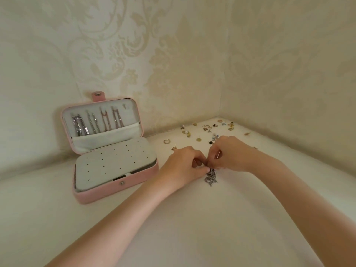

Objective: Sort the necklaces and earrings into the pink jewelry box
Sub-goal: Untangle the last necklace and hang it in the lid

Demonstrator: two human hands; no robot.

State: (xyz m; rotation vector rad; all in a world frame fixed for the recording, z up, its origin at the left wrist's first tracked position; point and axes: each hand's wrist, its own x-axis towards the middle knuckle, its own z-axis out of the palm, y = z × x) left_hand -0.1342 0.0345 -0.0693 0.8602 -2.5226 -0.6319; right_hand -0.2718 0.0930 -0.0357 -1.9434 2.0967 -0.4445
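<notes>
While both hands, left hand and right hand, pinch its top, the silver necklace hangs lengthwise toward the viewer.

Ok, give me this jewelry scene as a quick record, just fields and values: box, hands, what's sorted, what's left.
box: pink jewelry box, open, lid propped against the wall
lid: necklaces hanging in a row
earring panel: perforated grey insert, holes all vacant
left hand: left hand pinching the silver chain bundle
right hand: right hand pinching the same bundle at its top
left to sort: loose earrings scattered toward the corner
surface: cream tabletop
</notes>
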